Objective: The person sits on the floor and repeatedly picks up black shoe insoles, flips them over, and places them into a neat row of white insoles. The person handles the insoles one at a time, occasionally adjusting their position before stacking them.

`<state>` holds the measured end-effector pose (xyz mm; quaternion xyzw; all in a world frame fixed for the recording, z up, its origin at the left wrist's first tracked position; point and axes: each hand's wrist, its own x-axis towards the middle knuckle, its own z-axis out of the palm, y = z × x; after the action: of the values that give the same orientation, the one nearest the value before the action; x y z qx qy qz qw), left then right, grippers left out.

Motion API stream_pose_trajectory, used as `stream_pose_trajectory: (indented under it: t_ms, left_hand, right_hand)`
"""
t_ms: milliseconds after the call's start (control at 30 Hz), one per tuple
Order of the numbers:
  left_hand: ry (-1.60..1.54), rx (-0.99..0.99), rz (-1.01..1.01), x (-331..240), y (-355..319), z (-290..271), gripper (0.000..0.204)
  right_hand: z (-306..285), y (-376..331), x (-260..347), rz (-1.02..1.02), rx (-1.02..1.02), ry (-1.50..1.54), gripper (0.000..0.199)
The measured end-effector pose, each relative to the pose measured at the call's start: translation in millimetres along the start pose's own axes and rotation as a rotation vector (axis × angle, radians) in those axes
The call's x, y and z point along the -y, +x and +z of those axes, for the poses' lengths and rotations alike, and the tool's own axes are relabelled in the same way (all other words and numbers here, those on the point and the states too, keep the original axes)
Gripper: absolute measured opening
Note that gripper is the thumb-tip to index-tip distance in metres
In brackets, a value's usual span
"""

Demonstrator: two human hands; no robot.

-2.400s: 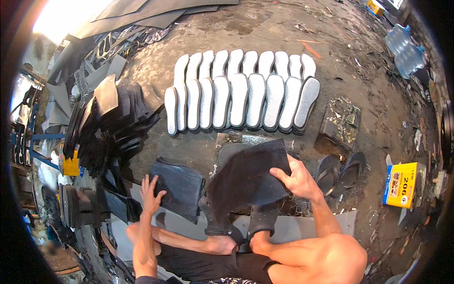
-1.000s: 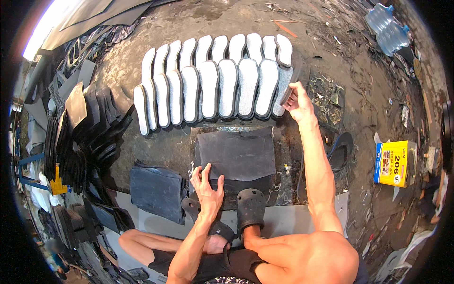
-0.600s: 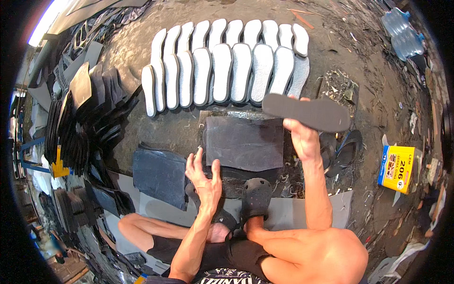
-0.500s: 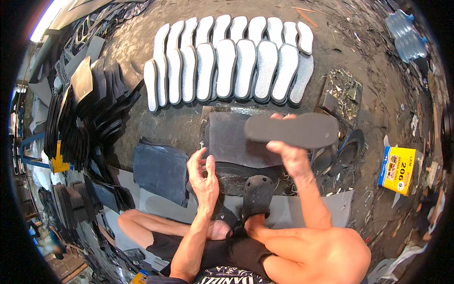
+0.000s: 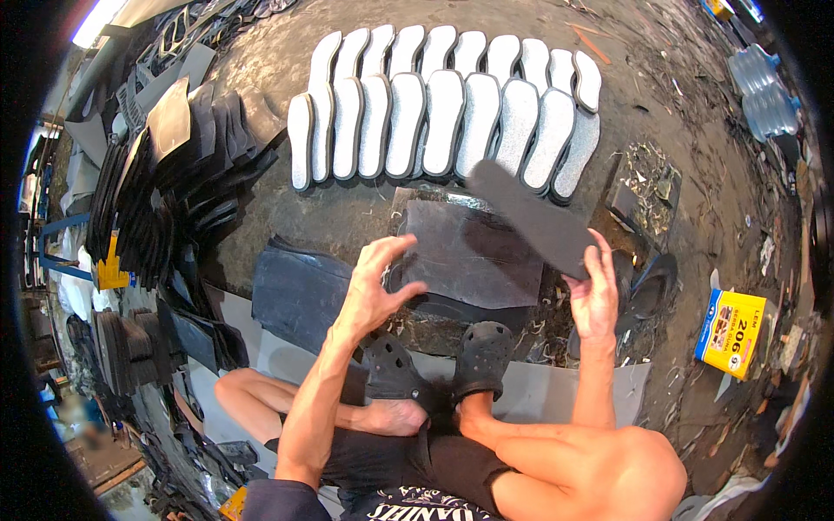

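A dark shoe sole (image 5: 534, 217) is held by one end in my right hand (image 5: 595, 291), its far end slanting up and left toward the white-topped soles. Fingers and thumb of that hand close on the sole's edge. My left hand (image 5: 373, 282) is empty, with fingers and thumb spread apart beside a dark flat sheet (image 5: 460, 265). This sheet lies on a low work block in front of my feet, partly shaded by the sole. Two rows of soles with white speckled tops (image 5: 404, 126) stand leaning on one another beyond it.
Dark rubber sheets (image 5: 300, 286) lie left of the block, near stacked sole pieces (image 5: 182, 174). At right are a yellow can (image 5: 731, 334), a dark sandal (image 5: 651, 286), a clear plastic bottle (image 5: 764, 91) and a board with scraps (image 5: 643, 195). My black clogs (image 5: 482, 356) stand close to the block.
My right hand has shifted right and lower, and the sole has turned from level to slanting. My left hand has moved up slightly, its fingers now pointing toward the sheet. The view has shifted a little.
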<state>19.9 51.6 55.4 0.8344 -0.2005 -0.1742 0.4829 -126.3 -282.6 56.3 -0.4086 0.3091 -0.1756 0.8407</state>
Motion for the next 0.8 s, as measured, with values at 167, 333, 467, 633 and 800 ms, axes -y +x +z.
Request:
stream_pose_trajectory:
  t_ms: [167,333,467,633,800]
  left_hand:
    - [0.398,0.260,0.288,45,-1,-8,0.043]
    - [0.215,0.261,0.100,42,19,-7,0.018]
    - [-0.188,0.153,-0.380,39,56,-2,0.030]
    - [-0.210,0.253,-0.487,35,70,-7,0.031]
    - [-0.123,0.318,-0.390,35,43,-10,0.032]
  right_hand:
    - [-30,-10,7,0.038,0.070,0.093,0.056]
    - [-26,-19,11,0.016,0.042,0.065,0.055]
    - [-5,-16,27,-0.053,0.051,0.072,0.049]
    - [8,-10,40,-0.083,0.056,0.009,0.048]
    - [-8,-4,19,-0.023,0.058,-0.084,0.048]
